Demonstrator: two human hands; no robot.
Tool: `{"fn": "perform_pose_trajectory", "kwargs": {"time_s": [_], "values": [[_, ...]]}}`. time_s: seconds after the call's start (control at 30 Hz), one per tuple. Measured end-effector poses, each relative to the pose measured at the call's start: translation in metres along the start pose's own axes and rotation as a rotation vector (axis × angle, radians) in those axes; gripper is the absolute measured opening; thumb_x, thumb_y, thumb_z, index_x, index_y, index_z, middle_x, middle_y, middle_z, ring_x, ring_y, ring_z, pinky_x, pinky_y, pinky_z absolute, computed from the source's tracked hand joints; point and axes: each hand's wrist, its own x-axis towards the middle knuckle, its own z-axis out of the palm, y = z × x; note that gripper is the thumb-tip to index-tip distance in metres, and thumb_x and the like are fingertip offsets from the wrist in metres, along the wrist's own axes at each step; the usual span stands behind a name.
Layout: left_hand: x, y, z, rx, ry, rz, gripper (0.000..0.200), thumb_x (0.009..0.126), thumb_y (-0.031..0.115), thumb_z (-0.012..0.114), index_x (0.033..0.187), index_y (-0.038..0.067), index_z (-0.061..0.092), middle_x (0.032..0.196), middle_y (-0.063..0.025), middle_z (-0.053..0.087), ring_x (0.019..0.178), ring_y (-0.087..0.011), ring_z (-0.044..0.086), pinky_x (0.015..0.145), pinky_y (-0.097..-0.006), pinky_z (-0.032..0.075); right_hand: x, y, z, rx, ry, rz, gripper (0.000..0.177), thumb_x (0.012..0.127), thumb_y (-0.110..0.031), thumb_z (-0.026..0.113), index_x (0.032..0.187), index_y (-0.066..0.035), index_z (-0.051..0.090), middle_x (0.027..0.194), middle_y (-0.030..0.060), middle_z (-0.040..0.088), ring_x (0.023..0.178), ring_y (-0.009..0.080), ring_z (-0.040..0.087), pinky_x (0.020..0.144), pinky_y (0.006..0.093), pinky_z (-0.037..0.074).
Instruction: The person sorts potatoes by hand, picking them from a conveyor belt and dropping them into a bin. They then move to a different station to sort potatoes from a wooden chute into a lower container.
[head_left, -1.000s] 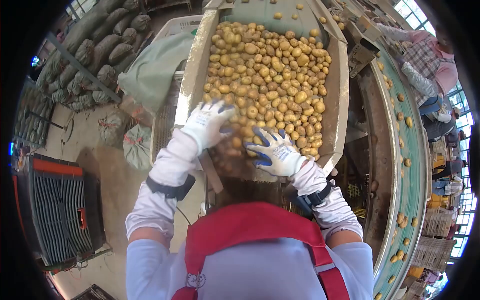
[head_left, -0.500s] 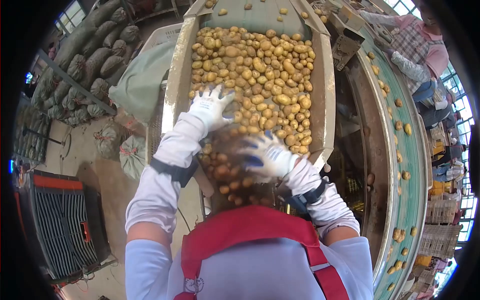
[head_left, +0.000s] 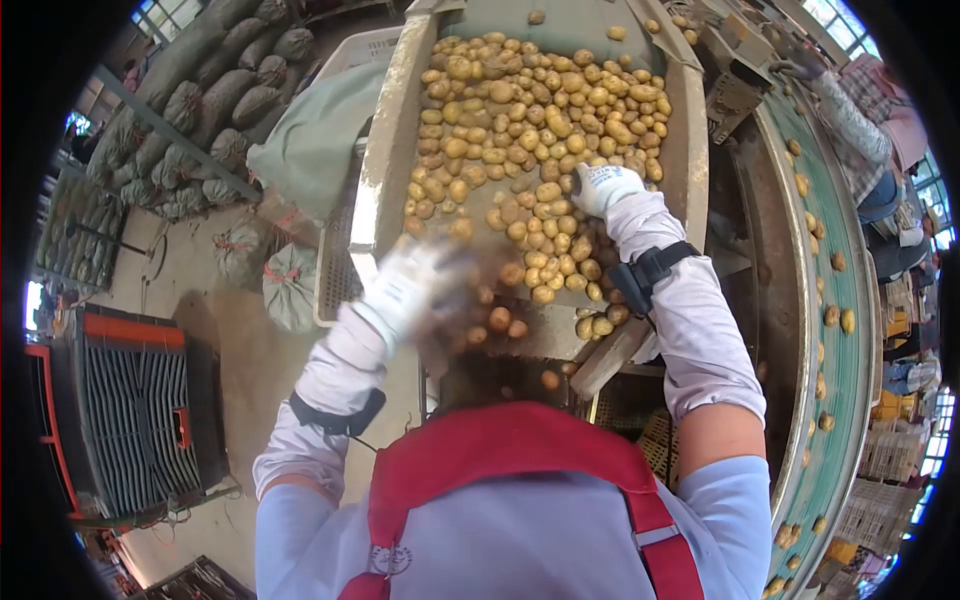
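A heap of potatoes (head_left: 540, 130) fills the upper part of a sloping chute (head_left: 381, 190), with a thinner scatter lower down. My right hand (head_left: 607, 190), in a white glove, rests against the potatoes on the right side; its fingers point down and are mostly hidden. Near the chute's lower left edge is my left hand (head_left: 412, 285), also gloved and smeared by motion, so its fingers cannot be made out. Several potatoes (head_left: 507, 322) are loose beside it at the lower end, some blurred as they tumble.
To the right runs a green conveyor belt (head_left: 835, 375) carrying scattered potatoes; a co-worker (head_left: 870, 120) stands beyond it. A white plastic crate (head_left: 338, 270) and green cloth (head_left: 318, 140) are left of the chute. Filled sacks (head_left: 292, 290) and a black-and-red machine (head_left: 135, 400) stand farther left.
My right hand has moved up and right onto the heap. My left hand has come down toward the lower left edge. Potatoes have slid downward, baring part of the chute.
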Motion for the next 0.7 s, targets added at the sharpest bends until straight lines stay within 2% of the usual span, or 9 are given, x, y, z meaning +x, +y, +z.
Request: {"fn": "perform_pose_trajectory", "kwargs": {"time_s": [0.07,0.17,0.23,0.37,0.43,0.47,0.57,0.6,0.7], "values": [[-0.004,-0.021,-0.005,0.032,0.273,-0.174,0.044,0.076,0.017,0.073,0.119,0.012,0.063,0.127,-0.0137,0.058,0.122,-0.0368,0.052,0.102,-0.0454,0.043,-0.001,-0.005,0.007,-0.024,-0.016,0.016,0.062,0.089,-0.037,0.055,0.141,-0.007,0.042,0.125,0.0197,0.062,0.114,0.0321,0.061,0.097,0.0428,0.048],[-0.004,-0.033,0.011,0.057,0.464,-0.146,0.034,0.073,0.011,0.072,0.107,0.011,0.068,0.112,-0.0094,0.066,0.112,-0.0340,0.059,0.099,-0.0443,0.045,0.002,-0.017,0.008,-0.017,0.012,0.069,0.060,0.089,-0.037,0.056,0.140,-0.007,0.044,0.127,0.0170,0.062,0.115,0.0313,0.061,0.096,0.0428,0.048],[0.005,-0.037,0.012,0.063,0.408,-0.155,0.034,0.070,0.012,0.073,0.104,0.012,0.069,0.111,-0.0081,0.067,0.109,-0.0304,0.060,0.094,-0.0449,0.047,-0.007,-0.008,-0.004,0.154,-0.032,0.071,0.048,0.091,-0.034,0.055,0.135,-0.017,0.049,0.124,0.0167,0.063,0.112,0.0308,0.062,0.093,0.0430,0.050],[0.026,-0.031,0.012,-0.010,0.288,-0.168,0.035,0.076,0.016,0.067,0.111,0.015,0.064,0.114,-0.0081,0.064,0.101,-0.0320,0.063,0.087,-0.0419,0.049,-0.044,0.001,0.027,0.218,0.165,-0.040,0.040,0.090,-0.031,0.060,0.127,-0.018,0.053,0.115,0.0144,0.065,0.107,0.0316,0.063,0.089,0.0420,0.051],[0.043,-0.027,0.016,-0.115,0.146,-0.170,0.034,0.082,0.016,0.063,0.116,0.015,0.062,0.115,-0.0103,0.063,0.099,-0.0326,0.064,0.085,-0.0418,0.050,-0.060,0.017,0.030,0.647,0.405,-0.161,0.032,0.089,-0.021,0.064,0.120,-0.016,0.058,0.115,0.0125,0.065,0.104,0.0330,0.063,0.088,0.0404,0.051],[0.058,-0.029,0.019,-0.052,0.005,-0.223,0.041,0.080,0.014,0.065,0.120,0.014,0.059,0.119,-0.0131,0.060,0.103,-0.0333,0.063,0.087,-0.0419,0.050,-0.063,0.021,0.031,0.741,0.589,-0.217,0.030,0.087,-0.013,0.065,0.117,-0.014,0.061,0.109,0.0101,0.066,0.099,0.0259,0.065,0.085,0.0342,0.051],[0.102,-0.047,0.035,0.030,-0.254,-0.334,0.044,0.079,0.010,0.065,0.122,0.014,0.059,0.121,-0.0190,0.056,0.108,-0.0338,0.062,0.089,-0.0427,0.051,-0.111,0.025,0.019,1.676,0.459,-0.213,0.029,0.092,-0.014,0.062,0.120,-0.004,0.059,0.107,0.0048,0.062,0.092,0.0156,0.063,0.083,0.0282,0.051],[0.111,-0.051,0.036,0.026,-0.265,-0.330,0.043,0.079,0.010,0.064,0.122,0.014,0.059,0.121,-0.0194,0.056,0.108,-0.0344,0.062,0.090,-0.0424,0.051,-0.122,0.033,0.029,1.675,0.425,-0.206,0.034,0.096,-0.014,0.056,0.128,-0.002,0.051,0.112,0.0128,0.061,0.097,0.0256,0.064,0.088,0.0373,0.052],[0.123,-0.055,0.023,-0.021,-0.284,-0.328,0.042,0.078,0.009,0.067,0.119,0.014,0.064,0.116,-0.0189,0.060,0.107,-0.0342,0.062,0.091,-0.0396,0.050,-0.156,0.014,0.052,2.164,0.305,-0.193,0.041,0.097,-0.010,0.051,0.136,-0.001,0.043,0.110,0.0149,0.062,0.097,0.0261,0.066,0.090,0.0377,0.053]]}}
